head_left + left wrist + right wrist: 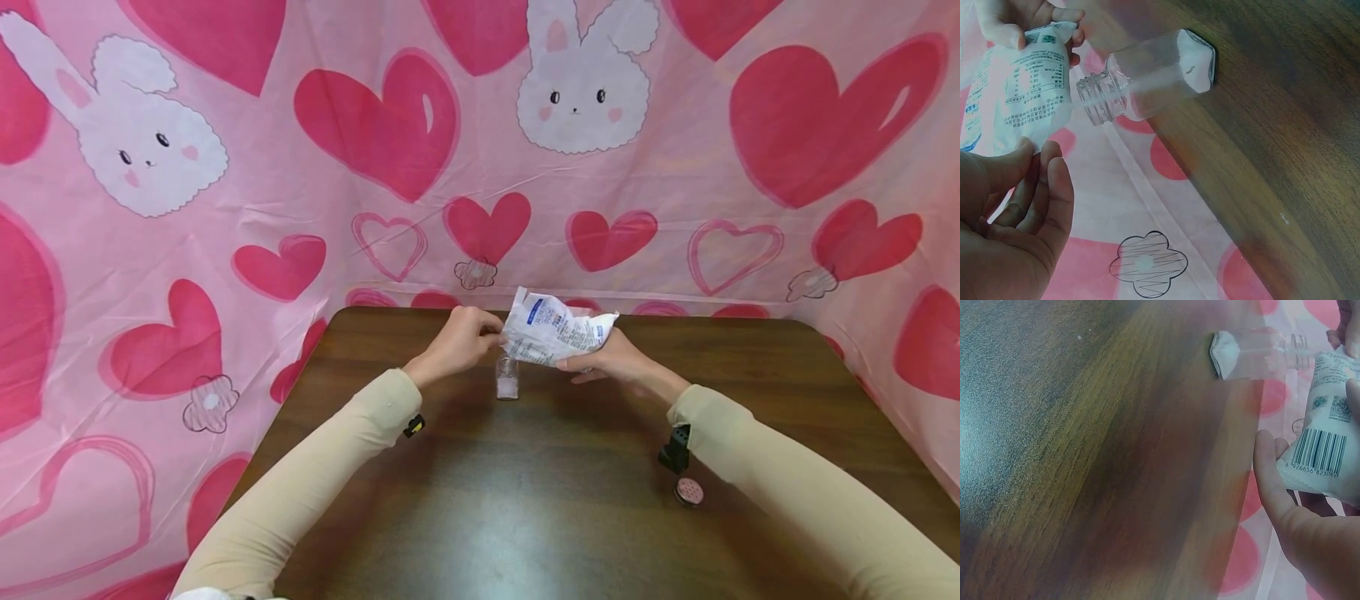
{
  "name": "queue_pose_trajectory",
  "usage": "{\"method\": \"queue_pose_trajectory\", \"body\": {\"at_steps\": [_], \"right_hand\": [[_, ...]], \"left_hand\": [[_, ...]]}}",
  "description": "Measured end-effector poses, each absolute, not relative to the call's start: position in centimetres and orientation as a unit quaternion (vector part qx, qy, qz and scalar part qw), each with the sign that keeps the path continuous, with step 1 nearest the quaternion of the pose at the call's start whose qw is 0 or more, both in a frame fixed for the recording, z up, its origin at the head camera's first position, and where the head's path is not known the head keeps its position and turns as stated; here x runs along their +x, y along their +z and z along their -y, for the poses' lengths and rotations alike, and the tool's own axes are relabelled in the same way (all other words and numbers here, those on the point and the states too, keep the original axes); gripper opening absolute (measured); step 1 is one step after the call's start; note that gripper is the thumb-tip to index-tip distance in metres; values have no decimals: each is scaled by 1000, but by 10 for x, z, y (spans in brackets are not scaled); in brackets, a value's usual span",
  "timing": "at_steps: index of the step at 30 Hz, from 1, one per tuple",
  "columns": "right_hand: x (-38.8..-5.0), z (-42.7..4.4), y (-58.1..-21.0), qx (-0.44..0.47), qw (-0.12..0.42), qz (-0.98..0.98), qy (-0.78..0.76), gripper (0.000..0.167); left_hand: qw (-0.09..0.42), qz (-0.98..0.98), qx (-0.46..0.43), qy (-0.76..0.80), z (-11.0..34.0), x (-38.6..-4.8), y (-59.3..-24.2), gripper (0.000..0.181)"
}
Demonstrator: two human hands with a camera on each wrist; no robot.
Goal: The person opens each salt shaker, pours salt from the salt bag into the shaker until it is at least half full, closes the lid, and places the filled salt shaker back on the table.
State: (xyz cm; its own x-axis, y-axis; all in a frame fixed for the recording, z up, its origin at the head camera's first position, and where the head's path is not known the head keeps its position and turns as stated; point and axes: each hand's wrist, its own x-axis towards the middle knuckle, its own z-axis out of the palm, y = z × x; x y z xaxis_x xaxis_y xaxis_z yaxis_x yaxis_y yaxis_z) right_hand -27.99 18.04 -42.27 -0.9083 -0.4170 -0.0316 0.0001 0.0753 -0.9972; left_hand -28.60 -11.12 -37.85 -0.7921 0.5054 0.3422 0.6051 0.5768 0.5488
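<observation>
A white printed packet (553, 330) is tilted above a small clear shaker jar (507, 375). My right hand (621, 360) grips the packet's fuller end, where a barcode (1319, 453) shows in the right wrist view. With thumb and fingertips, my left hand (459, 342) pinches the packet's edge near the jar's mouth. In the left wrist view a thin white stream (1094, 99) runs from the packet into the threaded neck (1096, 100). White powder or fine grains (1197, 62) lie in the bottom of the jar, which stands upright on the table.
A pink lid with holes (688, 492) lies on the brown wooden table (487, 500), near my right forearm. Pink cloth (480, 167) with hearts and rabbits hangs behind the table and along its sides.
</observation>
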Motion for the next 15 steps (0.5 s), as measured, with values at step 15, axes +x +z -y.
{"method": "queue_pose_trajectory", "body": {"at_steps": [15], "right_hand": [[-278,-179,-420,-134,158,-718,-665,55]], "left_hand": [[80,882,-318,-339,111,-287,-379,4]]}}
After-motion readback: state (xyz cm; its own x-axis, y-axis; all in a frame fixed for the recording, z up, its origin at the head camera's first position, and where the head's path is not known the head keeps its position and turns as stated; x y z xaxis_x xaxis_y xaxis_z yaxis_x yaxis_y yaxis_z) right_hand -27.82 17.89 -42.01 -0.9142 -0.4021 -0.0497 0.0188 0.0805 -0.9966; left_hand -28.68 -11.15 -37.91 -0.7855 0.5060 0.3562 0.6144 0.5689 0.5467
